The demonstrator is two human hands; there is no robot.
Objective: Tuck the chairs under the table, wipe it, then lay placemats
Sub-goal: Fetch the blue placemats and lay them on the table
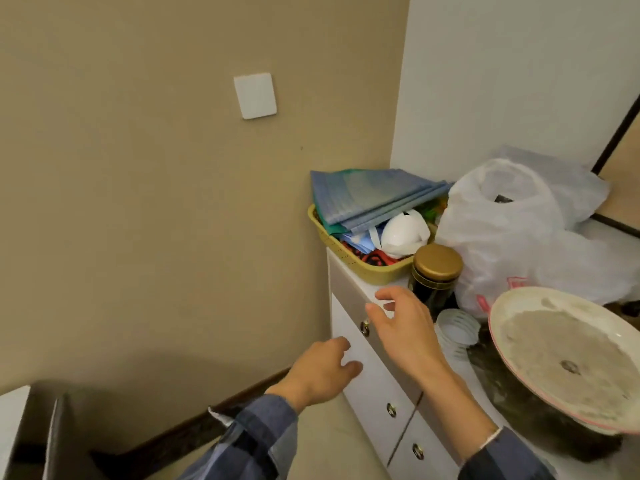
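Observation:
A stack of blue woven placemats (370, 197) lies on top of a yellow basket (349, 259) at the far end of a white cabinet (375, 375), against the beige wall. My right hand (403, 323) hovers over the cabinet's front edge, just short of the basket, with fingers spread and nothing in it. Lower and to the left, my left hand (322, 370) hangs in front of the cabinet drawers with loosely curled fingers, holding nothing. No table or chairs are in view.
On the cabinet stand a dark jar with a gold lid (437, 275), a white plastic bag (502, 233), a small ribbed white cup (455, 329) and a large dusty bowl (568, 358). The basket also holds a white mask and colourful items. A cardboard box (38, 434) sits at lower left.

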